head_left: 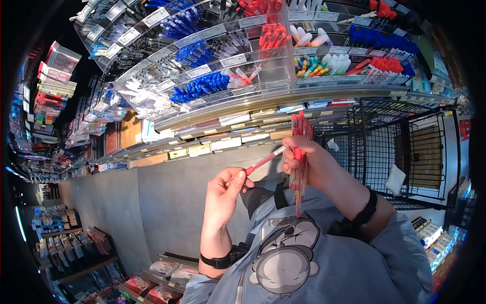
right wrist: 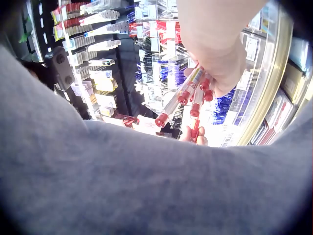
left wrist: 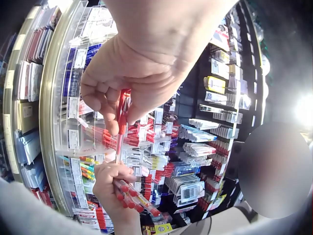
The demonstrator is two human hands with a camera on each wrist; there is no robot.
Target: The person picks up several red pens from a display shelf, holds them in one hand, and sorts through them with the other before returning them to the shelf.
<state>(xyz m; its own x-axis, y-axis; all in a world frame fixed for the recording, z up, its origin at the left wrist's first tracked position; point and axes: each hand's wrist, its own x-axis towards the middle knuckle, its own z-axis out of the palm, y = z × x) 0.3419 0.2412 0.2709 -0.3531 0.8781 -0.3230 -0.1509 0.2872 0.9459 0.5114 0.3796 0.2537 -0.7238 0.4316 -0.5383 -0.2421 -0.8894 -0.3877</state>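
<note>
In the head view my left hand point(head_left: 223, 190) pinches the red end of a single clear-barrelled pen point(head_left: 266, 159) between thumb and fingers. The pen slants up to my right hand point(head_left: 309, 157), whose thumb and fingertips meet its whitish end. That same right hand grips a bundle of red pens point(head_left: 298, 126), held roughly upright before my chest. Seen from the left wrist, the single red pen point(left wrist: 121, 129) runs between both hands, and the bundle's red ends point(left wrist: 128, 196) stick out below the right hand point(left wrist: 108, 178). The right wrist view shows those red-tipped pens point(right wrist: 195, 98) close up.
A tiered clear pen rack point(head_left: 202, 76) with blue, black, white and red pens stands in front. Below it are shelves of boxed goods point(head_left: 223, 144). A black wire cart point(head_left: 379, 137) is at the right. Grey floor point(head_left: 172, 202) lies to the left, with more display shelves point(head_left: 66, 243) beyond.
</note>
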